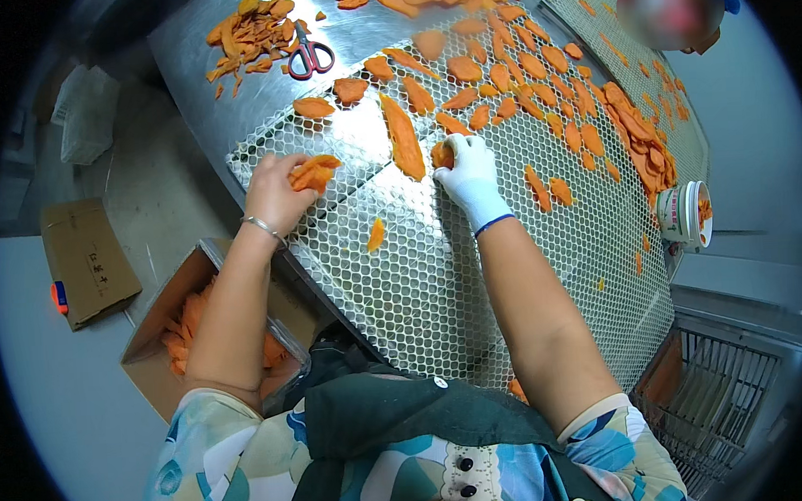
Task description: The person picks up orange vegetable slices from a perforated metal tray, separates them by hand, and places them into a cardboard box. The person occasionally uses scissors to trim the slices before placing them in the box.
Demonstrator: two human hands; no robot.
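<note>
My bare left hand [277, 193], with a metal bracelet at the wrist, holds several bunched orange dried slices [315, 175] over the left part of a white mesh tray [403, 291]. They look like mango or sweet potato; I cannot tell which. In its white knit glove, my right hand [468, 173] pinches another orange slice [442, 156] near the middle of the mesh. A long slice [403, 138] lies between the hands. One small yellow-orange piece [376, 235] rests nearer to me. Many single slices [466, 69] are spread over the mesh's far half.
Red-handled scissors [310, 54] lie beside a pile of trimmed pieces [254, 37] on the metal table [195, 91]. A thick heap of slices [636, 136] and a white bucket [675, 216] sit rightward. An open cardboard box [149, 359] holds orange slices. Another person [674, 8] is at upper right.
</note>
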